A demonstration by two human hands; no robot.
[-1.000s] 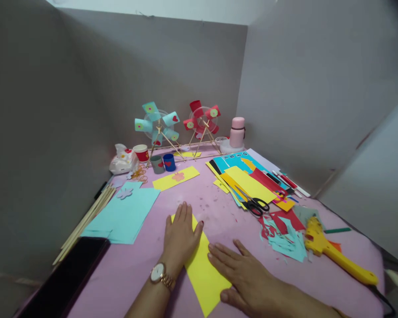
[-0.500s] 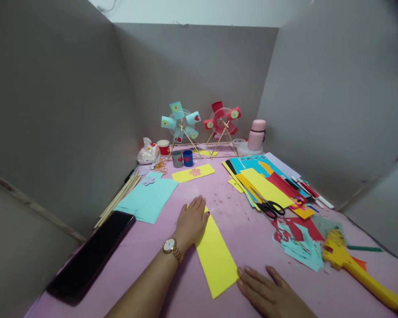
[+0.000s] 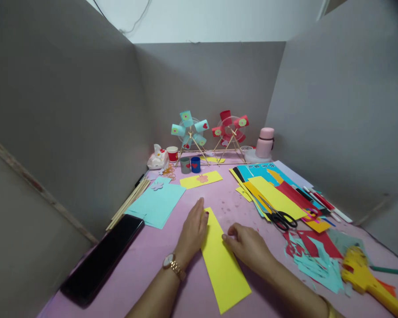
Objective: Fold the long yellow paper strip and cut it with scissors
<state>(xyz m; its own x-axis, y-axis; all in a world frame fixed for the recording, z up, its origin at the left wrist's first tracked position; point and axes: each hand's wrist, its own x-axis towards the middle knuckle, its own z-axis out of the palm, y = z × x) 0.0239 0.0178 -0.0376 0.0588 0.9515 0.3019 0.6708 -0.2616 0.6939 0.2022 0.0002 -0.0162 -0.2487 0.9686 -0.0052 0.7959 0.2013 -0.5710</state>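
Your left hand (image 3: 194, 227) lies flat and released on the yellow paper strip (image 3: 225, 269) between your hands, right hand (image 3: 248, 245) curled at its far edge, grip unclear.

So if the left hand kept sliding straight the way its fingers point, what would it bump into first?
Probably the small yellow strip with the orange flower, lying flat ahead of the left hand. Only bare pink table seems to lie between, though depth is hard to judge.
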